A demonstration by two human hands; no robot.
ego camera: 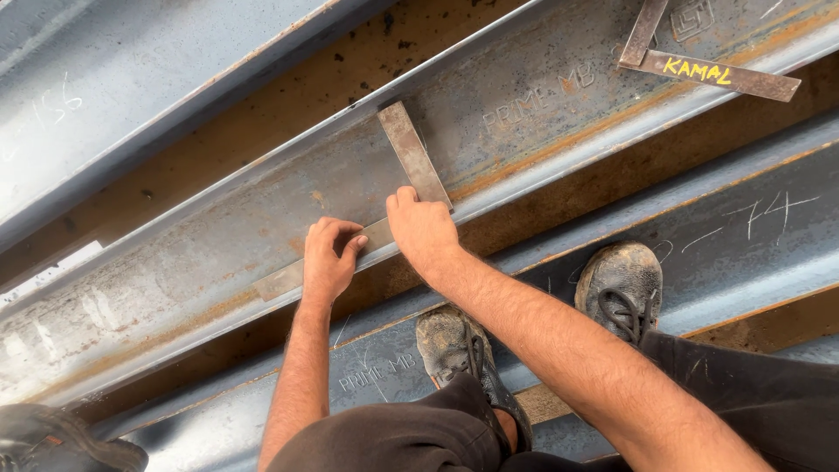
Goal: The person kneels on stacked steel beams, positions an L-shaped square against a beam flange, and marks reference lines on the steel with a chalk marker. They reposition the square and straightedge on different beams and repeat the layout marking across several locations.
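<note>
Dark trousers (393,441) and two dusty laced shoes (620,284) are seen closest to the lens, the shoes planted on a grey steel beam (752,236) below the hands. Beyond that, a longer rusty steel beam (175,262) is laid diagonally under both hands. An L-shaped steel square (411,153) is pressed flat against this beam: its short blade is directed away from the hands, and its long blade is run along the beam's near edge. The right hand (424,232) is spread over the corner of the square, fingers pressing down. The left hand (330,260) is curled on the long blade, just beside the right. A second steel square (708,72) is seen far to the right of the hands.
</note>
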